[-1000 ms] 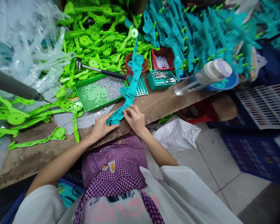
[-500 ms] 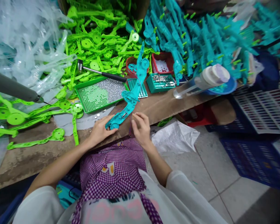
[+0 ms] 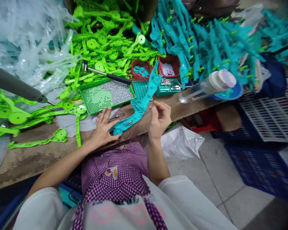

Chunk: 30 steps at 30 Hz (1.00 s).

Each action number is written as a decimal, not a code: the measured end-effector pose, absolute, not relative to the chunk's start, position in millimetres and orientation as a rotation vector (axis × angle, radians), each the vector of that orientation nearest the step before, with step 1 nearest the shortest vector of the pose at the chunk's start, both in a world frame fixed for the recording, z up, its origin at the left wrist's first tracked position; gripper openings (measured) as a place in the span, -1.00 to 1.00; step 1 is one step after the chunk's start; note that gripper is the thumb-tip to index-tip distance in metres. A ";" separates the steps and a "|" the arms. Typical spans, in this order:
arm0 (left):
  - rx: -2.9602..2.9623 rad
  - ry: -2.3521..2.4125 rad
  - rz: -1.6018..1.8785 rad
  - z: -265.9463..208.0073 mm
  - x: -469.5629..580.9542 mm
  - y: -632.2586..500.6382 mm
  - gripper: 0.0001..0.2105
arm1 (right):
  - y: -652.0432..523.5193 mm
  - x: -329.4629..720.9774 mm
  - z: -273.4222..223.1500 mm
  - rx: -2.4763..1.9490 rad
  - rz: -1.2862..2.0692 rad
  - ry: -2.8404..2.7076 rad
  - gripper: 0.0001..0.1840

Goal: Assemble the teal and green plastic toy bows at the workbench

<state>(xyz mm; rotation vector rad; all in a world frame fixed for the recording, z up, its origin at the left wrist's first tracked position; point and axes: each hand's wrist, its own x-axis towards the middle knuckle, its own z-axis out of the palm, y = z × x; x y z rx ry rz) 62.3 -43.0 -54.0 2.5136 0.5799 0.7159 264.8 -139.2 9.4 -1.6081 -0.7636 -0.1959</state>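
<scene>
A: Blue part (image 3: pixel 139 108), where?
B: Slanted past the tray (image 3: pixel 96 98), off its near right corner. Upper end reaches up to the right of it.
A: Left hand (image 3: pixel 102 129)?
B: Just on the near side of the tray. Open, fingers spread, thumb and forefinger on the part's lower end.
A: Right hand (image 3: pixel 160 119)?
B: Right of the tray, raised, thumb and fingertips pinched on a thin wire (image 3: pixel 152 101). More wire loops beside the part.
A: Around it?
B: Hammer (image 3: pixel 108 75) along the tray's far side, handle end at its far right corner. Disc box (image 3: pixel 168 87) right of the tray, bottle (image 3: pixel 206 85) farther right. Green parts (image 3: pixel 98 43) heaped beyond the tray.
</scene>
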 end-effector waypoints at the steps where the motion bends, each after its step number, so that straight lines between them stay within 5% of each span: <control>1: 2.545 0.594 0.732 -55.5 62.0 -43.5 -0.45 | -133.3 264.9 15.0 -1.572 -0.195 -0.757 -0.83; 10: 2.641 0.648 0.723 -56.0 59.1 -47.2 -0.47 | -86.5 266.2 39.5 -1.408 -0.127 -0.826 -0.60; 22: 2.676 0.733 0.687 -57.8 58.3 -48.1 -0.39 | -143.3 291.6 -19.3 -1.743 0.033 -0.629 -0.81; 30: 2.716 0.738 0.588 -50.0 56.4 -50.7 -0.36 | -143.8 241.4 -5.4 -1.693 0.158 -0.951 -0.81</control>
